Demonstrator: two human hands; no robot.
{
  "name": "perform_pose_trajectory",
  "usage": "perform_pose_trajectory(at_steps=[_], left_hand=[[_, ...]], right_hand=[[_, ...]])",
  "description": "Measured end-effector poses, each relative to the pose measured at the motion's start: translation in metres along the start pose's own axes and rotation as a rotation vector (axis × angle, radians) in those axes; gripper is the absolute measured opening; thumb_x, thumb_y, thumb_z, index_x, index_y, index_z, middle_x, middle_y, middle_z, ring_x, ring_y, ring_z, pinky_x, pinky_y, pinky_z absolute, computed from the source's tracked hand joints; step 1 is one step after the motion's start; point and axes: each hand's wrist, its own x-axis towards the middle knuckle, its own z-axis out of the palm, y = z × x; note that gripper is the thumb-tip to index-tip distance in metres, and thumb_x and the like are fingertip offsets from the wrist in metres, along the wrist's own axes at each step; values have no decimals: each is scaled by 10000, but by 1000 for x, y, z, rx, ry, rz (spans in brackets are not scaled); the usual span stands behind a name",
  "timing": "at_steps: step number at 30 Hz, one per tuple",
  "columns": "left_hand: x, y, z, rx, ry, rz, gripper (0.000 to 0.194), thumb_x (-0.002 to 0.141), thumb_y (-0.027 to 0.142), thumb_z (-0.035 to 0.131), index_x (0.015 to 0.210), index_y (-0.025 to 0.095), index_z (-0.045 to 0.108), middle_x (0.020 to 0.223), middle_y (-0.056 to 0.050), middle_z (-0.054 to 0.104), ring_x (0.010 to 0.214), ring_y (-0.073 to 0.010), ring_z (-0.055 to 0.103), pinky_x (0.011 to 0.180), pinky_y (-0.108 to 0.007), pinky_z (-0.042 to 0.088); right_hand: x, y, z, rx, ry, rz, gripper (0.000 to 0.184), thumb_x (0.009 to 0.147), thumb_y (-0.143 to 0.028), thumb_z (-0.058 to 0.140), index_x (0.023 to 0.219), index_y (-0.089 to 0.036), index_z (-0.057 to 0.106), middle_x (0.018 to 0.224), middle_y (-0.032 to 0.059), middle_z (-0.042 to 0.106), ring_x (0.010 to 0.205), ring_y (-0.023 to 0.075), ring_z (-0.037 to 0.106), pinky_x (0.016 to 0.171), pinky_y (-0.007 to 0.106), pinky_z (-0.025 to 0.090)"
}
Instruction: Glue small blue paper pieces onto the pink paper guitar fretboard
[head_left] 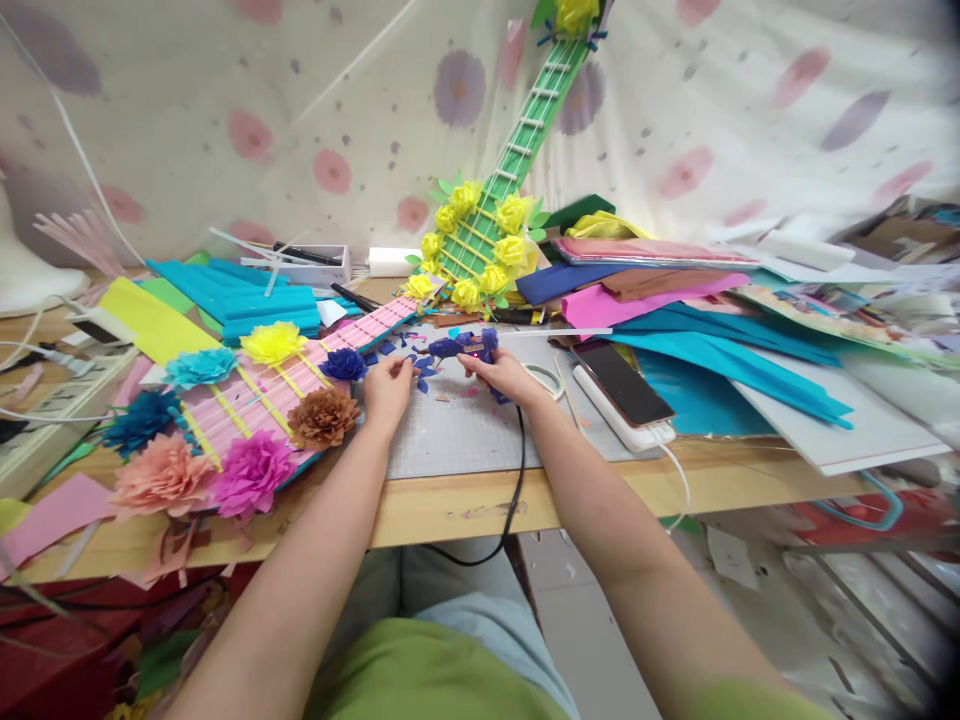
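Observation:
My right hand [501,374] is wrapped round a dark blue hot glue gun [459,346]. A long white glue stick [570,332] sticks out of its back, and its nozzle points left toward my other hand. With fingers pinched, my left hand [386,395] holds a blue paper petal piece [425,372] just below the nozzle. To the left lies a pink paper guitar [232,405] with yellow strips and paper flowers, among them a dark blue flower [344,364] and a brown flower [328,417] close to my left wrist.
A green paper guitar [517,160] with yellow roses leans at the back. Coloured paper sheets [720,350] pile up on the right, beside a phone [624,382] on a white power bank. Blue scraps lie on the grey cutting mat [450,445]. The gun's black cord [519,480] hangs over the table edge.

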Motion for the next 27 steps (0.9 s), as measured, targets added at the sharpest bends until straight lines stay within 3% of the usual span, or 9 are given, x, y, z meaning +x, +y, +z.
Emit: perform_pose_trajectory(at_steps=[27], left_hand=[[-1,-2,1,24,15,25,199,767,314,534,738,181,679,709,-23,716,656,-167,638,644,-272,447]], right_hand=[[-1,-1,0,-4,-72,-52,398,775,-540,545,604,-195,442,428,-64,412,417,73,373,483,235,313]])
